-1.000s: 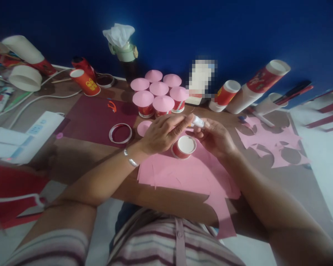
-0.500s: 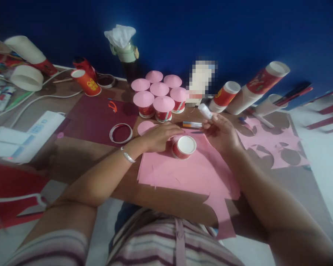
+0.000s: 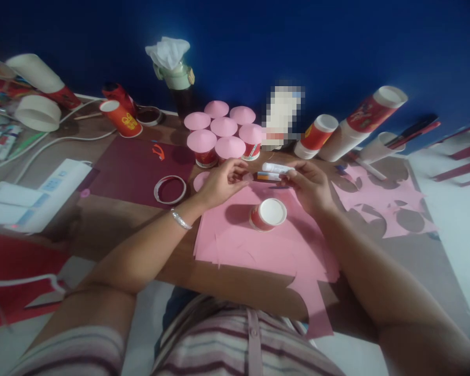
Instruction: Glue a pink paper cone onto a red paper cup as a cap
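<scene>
My right hand (image 3: 311, 185) is closed on a white glue stick (image 3: 276, 168), held about level with one end pointing left. My left hand (image 3: 227, 183) hovers just left of it, fingers loosely curled and apart from the thumb, with nothing visible in them. Below both hands a short red-and-white paper cup piece (image 3: 271, 214) stands white end up on a stack of pink paper (image 3: 238, 245). Right behind the glue stick lies a small orange-and-white item (image 3: 267, 176), partly covered. A pink paper disc (image 3: 200, 181) is partly hidden behind my left hand.
Several cups topped with pink paper cones (image 3: 224, 127) cluster at the back. A white ring (image 3: 169, 189) and orange scissors (image 3: 159, 152) lie on a maroon sheet (image 3: 141, 167). Pink offcuts (image 3: 384, 201) spread at right, stacked cups (image 3: 376, 112) behind. A power strip (image 3: 53, 196) sits left.
My left hand has come off the cup piece and lifted toward the glue stick. The glue stick has swung down and left to level. The cup piece has shifted slightly right.
</scene>
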The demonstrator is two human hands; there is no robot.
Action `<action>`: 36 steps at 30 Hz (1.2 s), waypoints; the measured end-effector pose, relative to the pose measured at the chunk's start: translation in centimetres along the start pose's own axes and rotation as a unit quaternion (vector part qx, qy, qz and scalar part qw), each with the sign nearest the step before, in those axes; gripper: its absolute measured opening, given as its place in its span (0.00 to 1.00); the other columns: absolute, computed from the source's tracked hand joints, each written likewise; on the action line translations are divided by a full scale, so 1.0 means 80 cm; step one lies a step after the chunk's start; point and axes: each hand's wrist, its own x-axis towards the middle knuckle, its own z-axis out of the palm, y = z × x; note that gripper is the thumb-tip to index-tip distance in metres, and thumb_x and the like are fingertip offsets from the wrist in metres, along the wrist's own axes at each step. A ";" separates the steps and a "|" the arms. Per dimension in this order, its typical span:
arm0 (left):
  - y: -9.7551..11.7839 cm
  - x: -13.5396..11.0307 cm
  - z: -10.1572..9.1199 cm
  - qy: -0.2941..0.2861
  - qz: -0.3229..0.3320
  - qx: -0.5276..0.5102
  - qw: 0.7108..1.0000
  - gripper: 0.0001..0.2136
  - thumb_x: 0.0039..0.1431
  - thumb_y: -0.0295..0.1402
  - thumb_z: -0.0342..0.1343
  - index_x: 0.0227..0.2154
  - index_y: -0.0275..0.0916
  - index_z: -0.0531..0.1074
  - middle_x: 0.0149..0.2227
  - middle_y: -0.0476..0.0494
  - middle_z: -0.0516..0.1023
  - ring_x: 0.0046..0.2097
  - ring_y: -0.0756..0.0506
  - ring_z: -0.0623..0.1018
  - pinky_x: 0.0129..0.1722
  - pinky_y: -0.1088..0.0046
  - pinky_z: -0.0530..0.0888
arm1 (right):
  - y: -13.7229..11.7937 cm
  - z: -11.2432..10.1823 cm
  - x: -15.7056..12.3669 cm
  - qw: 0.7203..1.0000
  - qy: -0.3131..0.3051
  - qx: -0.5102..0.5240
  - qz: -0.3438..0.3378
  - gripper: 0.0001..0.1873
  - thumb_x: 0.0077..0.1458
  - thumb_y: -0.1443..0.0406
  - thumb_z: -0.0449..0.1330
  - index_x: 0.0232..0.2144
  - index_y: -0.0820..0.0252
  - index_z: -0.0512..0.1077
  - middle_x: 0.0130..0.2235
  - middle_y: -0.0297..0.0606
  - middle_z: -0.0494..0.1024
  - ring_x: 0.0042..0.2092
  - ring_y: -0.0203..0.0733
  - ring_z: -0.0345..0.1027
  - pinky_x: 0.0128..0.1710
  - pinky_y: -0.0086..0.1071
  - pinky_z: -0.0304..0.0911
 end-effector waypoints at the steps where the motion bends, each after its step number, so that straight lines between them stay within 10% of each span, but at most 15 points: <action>1: 0.000 0.001 0.001 0.007 -0.015 -0.045 0.999 0.16 0.62 0.36 0.68 0.49 0.38 0.71 0.45 0.40 0.83 0.44 0.48 0.84 0.44 0.71 0.81 | 0.000 -0.001 0.000 1.000 0.000 -0.020 -0.009 0.16 0.52 0.55 0.75 0.37 0.55 0.77 0.32 0.32 0.81 0.32 0.38 0.77 0.38 0.36 0.79; 28: 0.021 -0.006 0.004 -0.010 0.028 0.009 1.000 0.19 0.59 0.34 0.71 0.49 0.38 0.72 0.43 0.41 0.87 0.46 0.46 0.87 0.45 0.71 0.83 | -0.012 -0.002 -0.013 0.910 -0.064 -0.381 -0.150 0.08 0.62 0.57 0.65 0.42 0.50 0.81 0.37 0.37 0.86 0.37 0.47 0.78 0.42 0.43 0.76; 32: 0.013 -0.006 0.008 -0.018 0.042 0.058 0.997 0.28 0.62 0.33 0.68 0.63 0.37 0.67 0.56 0.33 0.83 0.49 0.44 0.86 0.46 0.69 0.85 | -0.011 -0.020 0.004 0.906 0.006 -0.388 -0.173 0.11 0.61 0.58 0.65 0.45 0.51 0.82 0.43 0.38 0.86 0.41 0.47 0.79 0.46 0.43 0.75; 36: 0.004 -0.009 0.008 0.017 0.111 0.109 0.988 0.11 0.70 0.29 0.57 0.52 0.35 0.78 0.51 0.36 0.85 0.50 0.44 0.87 0.51 0.65 0.84 | 0.005 -0.048 0.023 0.892 0.091 -0.420 -0.140 0.13 0.58 0.60 0.65 0.44 0.55 0.83 0.38 0.39 0.85 0.39 0.48 0.79 0.43 0.43 0.73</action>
